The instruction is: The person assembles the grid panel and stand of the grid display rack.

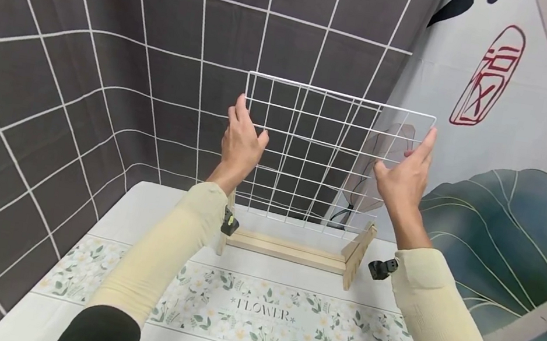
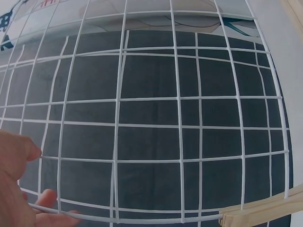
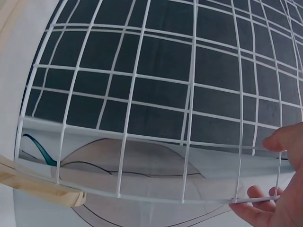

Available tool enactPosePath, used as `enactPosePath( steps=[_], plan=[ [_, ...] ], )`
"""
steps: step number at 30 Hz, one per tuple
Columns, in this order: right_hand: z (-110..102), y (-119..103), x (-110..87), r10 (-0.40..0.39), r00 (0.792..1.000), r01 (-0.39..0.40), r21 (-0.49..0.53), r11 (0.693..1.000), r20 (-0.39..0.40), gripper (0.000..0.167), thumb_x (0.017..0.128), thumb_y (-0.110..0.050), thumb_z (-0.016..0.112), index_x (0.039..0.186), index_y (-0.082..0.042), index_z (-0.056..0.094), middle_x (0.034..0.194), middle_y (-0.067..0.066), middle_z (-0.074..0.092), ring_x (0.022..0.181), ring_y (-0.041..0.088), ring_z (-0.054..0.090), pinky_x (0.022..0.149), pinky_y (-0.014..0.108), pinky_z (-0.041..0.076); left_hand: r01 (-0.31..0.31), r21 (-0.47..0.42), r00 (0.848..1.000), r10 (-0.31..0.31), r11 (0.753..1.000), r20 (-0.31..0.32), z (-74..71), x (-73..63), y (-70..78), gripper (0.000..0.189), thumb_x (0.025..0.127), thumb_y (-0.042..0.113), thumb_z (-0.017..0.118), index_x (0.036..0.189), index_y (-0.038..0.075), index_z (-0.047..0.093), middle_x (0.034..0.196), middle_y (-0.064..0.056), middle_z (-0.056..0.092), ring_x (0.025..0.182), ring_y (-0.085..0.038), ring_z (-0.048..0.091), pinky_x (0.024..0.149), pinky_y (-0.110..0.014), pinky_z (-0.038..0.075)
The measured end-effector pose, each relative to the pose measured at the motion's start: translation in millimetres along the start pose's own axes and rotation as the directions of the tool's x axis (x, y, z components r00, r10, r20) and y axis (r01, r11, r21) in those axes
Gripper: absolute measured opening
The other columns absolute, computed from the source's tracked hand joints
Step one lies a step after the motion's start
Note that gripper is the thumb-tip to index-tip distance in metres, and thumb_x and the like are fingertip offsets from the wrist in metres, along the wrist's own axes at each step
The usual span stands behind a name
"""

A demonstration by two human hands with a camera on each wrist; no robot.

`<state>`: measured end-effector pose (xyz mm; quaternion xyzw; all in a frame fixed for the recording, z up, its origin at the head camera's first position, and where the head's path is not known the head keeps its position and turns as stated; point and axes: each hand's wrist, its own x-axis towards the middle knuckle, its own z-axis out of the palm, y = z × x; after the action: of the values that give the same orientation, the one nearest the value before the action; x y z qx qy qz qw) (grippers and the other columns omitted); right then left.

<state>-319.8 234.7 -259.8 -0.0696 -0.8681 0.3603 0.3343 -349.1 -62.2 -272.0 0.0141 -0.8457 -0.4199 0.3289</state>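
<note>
A white wire grid panel [image 1: 343, 94] stands nearly upright between my two hands. My left hand [image 1: 242, 145] grips its left edge in the upper half, with fingers and thumb on opposite sides, as the left wrist view shows. On the right edge, at about the same height, my right hand [image 1: 404, 181] holds it the same way. Below is a pale wooden stand [image 1: 288, 250] with a long base bar and an upright at each end. The panel's lower corners meet the left upright [image 2: 265, 205] and right upright [image 3: 42, 187]; whether they sit in slots I cannot tell.
The stand rests on a white table [image 1: 141, 201] with a floral runner [image 1: 259, 333] lettered "FLOWER". Behind hangs a dark curtain [image 1: 168, 19] with white grid lines. A printed light backdrop [image 1: 537, 145] is at the right, with a pale bar [image 1: 538, 316] in front.
</note>
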Motion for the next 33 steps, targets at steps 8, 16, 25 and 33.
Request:
enactPosePath(
  steps=[8,16,25,33],
  plan=[
    [1,4,-0.4,-0.006,1.000,0.006,-0.004,1.000,-0.020,0.115,0.085,-0.014,0.074,0.163,-0.030,-0.009,0.137,0.020,0.050,0.111,0.038,0.054,0.088,0.052,0.045,-0.025,-0.009,1.000,0.025,1.000,0.000,0.8,-1.0,-2.3,0.088,0.088,0.017,0.075,0.158,0.013,0.022,0.141,-0.015,0.047,0.103,-0.039,0.068,0.082,-0.050,0.058],
    [6,11,-3.5,-0.003,1.000,0.003,-0.018,1.000,-0.019,0.114,0.085,-0.016,0.074,0.163,-0.031,-0.008,0.136,0.019,0.051,0.108,0.040,0.055,0.086,0.052,0.045,-0.042,-0.010,0.999,0.042,0.999,0.009,2.1,-6.5,-9.2,0.086,0.089,0.016,0.073,0.158,0.010,0.021,0.140,-0.017,0.047,0.102,-0.037,0.068,0.079,-0.048,0.059],
    [11,18,-9.4,-0.008,1.000,0.008,-0.006,1.000,-0.028,0.115,0.084,-0.015,0.074,0.163,-0.032,-0.007,0.135,0.020,0.052,0.107,0.041,0.056,0.086,0.054,0.045,-0.030,-0.006,0.999,0.030,1.000,0.011,6.4,-13.1,-16.6,0.086,0.089,0.018,0.074,0.158,0.010,0.022,0.141,-0.016,0.047,0.098,-0.039,0.068,0.079,-0.050,0.059],
    [17,24,-16.4,-0.030,0.998,0.030,-0.006,1.000,-0.052,0.112,0.083,-0.014,0.074,0.164,-0.028,-0.002,0.131,0.020,0.053,0.103,0.040,0.055,0.082,0.052,0.044,-0.022,-0.009,1.000,0.022,1.000,0.014,10.4,-19.6,-25.4,0.087,0.089,0.018,0.075,0.158,0.009,0.023,0.138,-0.016,0.049,0.110,-0.037,0.067,0.085,-0.049,0.058]
  ],
)
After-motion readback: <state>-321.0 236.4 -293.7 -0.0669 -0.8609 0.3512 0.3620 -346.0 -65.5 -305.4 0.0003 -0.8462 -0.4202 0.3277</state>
